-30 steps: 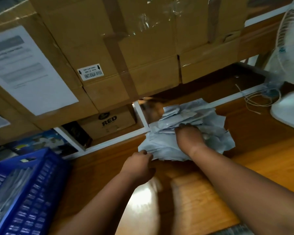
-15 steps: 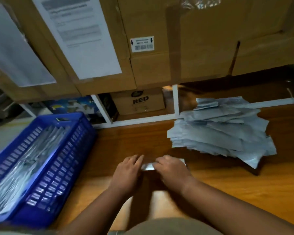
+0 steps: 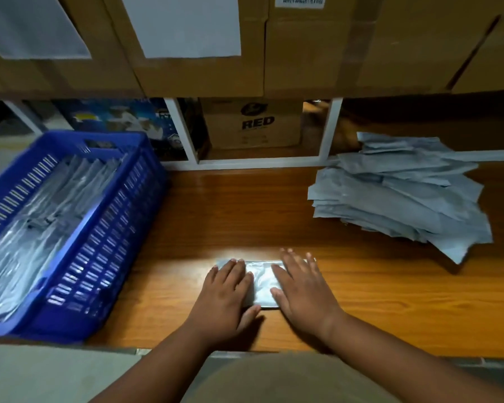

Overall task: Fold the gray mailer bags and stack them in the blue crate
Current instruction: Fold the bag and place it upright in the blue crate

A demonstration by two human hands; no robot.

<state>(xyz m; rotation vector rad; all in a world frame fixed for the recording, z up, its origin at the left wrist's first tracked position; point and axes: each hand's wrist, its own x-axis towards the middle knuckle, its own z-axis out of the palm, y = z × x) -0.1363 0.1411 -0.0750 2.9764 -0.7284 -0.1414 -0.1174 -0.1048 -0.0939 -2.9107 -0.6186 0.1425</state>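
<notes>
One gray mailer bag [image 3: 263, 282] lies flat on the wooden table near its front edge. My left hand [image 3: 226, 295] presses palm-down on its left part, fingers spread. My right hand [image 3: 301, 289] presses palm-down on its right part, fingers also spread. Only the strip between the hands and the far edge of the bag shows. A loose pile of gray mailer bags [image 3: 399, 193] sits at the right back of the table. The blue crate [image 3: 122, 237] stands at the left, holding several folded gray bags [image 3: 32, 225].
Large cardboard boxes [image 3: 303, 48] with white paper labels overhang the back of the table. Below them a white shelf frame [image 3: 328, 132] holds a small box marked RED [image 3: 252, 125]. Bare wood table [image 3: 245, 210] lies between crate and pile.
My right hand left the pile with one bag and brought it to the front of the table. Both hands now lie flat on it, farther apart. The view shifted left, showing more crate.
</notes>
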